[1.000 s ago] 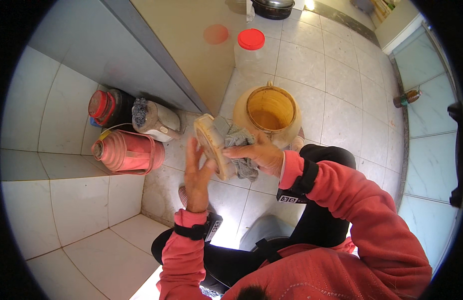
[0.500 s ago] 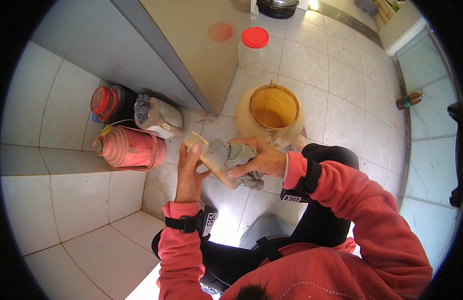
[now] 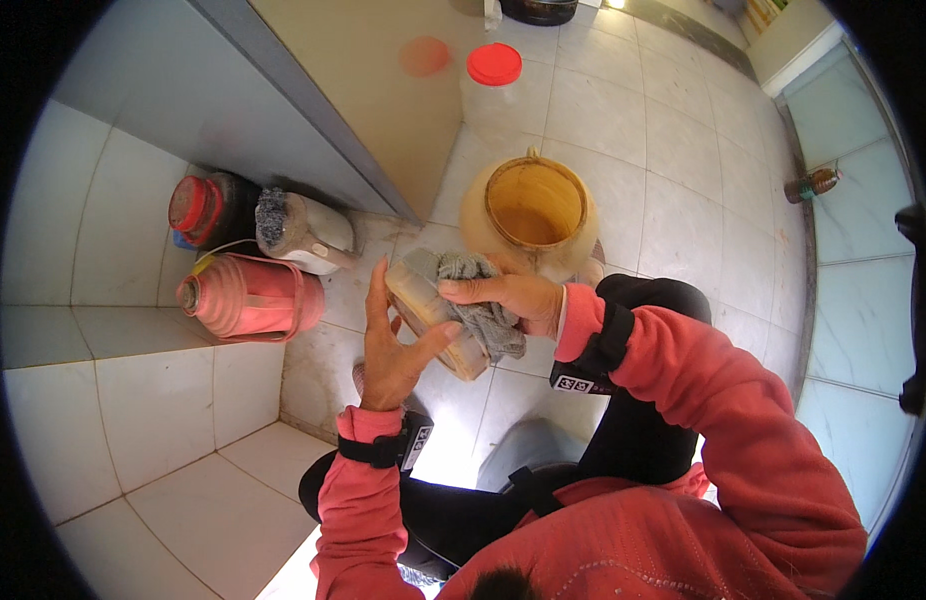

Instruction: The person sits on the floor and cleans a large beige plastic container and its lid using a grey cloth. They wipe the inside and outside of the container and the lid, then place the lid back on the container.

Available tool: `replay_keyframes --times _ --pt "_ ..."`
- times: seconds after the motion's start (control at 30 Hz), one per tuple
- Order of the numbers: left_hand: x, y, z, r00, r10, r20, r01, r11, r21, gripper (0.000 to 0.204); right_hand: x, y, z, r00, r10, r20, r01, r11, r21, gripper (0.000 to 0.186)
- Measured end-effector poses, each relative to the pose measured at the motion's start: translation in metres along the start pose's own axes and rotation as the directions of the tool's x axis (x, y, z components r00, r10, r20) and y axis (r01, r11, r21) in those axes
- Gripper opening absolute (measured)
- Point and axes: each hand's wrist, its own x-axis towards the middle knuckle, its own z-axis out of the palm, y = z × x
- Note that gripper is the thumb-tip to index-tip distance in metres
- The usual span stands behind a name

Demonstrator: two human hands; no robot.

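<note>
My left hand (image 3: 398, 355) grips a translucent plastic box (image 3: 415, 300) with yellowed edges, thumb on its near side and fingers along the outer edge. The box is tilted in front of me, above the floor. With my right hand (image 3: 518, 300) I clasp a crumpled grey cloth (image 3: 488, 325), which lies against the box and covers part of it. The thumb of that hand rests on top of the cloth. Just beyond my hands stands a wide-mouthed cream jar (image 3: 473, 215), its inside yellowish brown. What the cloth covers on the box is hidden.
To the left, by the tiled ledge, lie or lean a pink thermos flask (image 3: 253, 297), a white jug-like container (image 3: 313, 232) and a dark jar with a red lid (image 3: 195, 204). A clear red-lidded jar (image 3: 494, 66) stands beyond, beside a cabinet (image 3: 383, 90). A bottle (image 3: 811, 185) is at the right wall.
The box has turned in my hands, showing more of its broad side. My left hand has shifted its hold, thumb now on the near side. The cloth has moved with the right hand.
</note>
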Motion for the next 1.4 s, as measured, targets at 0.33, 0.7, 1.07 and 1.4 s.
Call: replay_keyframes --times 0.33,0.7,1.07,1.4 --pt "-0.008 0.009 0.008 0.908 0.365 0.206 -0.413 0.695 0.589 0.114 0.006 0.000 -0.007 0.995 0.038 -0.094 -0.035 0.999 0.030 0.029" --pt "0.006 0.009 -0.003 0.878 -0.456 -0.146 0.364 0.834 -0.414 0.093 0.006 0.001 0.003 0.995 -0.104 -0.005 0.105 0.994 0.014 0.033" --pt "0.006 -0.006 -0.008 0.992 -0.066 0.109 0.105 0.905 -0.413 0.098 0.004 0.008 0.002 0.998 -0.043 0.041 0.043 0.999 0.011 0.038" --pt "0.003 -0.005 0.002 0.959 0.253 0.126 -0.267 0.957 0.115 0.128 -0.003 -0.005 -0.001 1.000 0.006 0.015 -0.007 0.998 0.066 0.035"
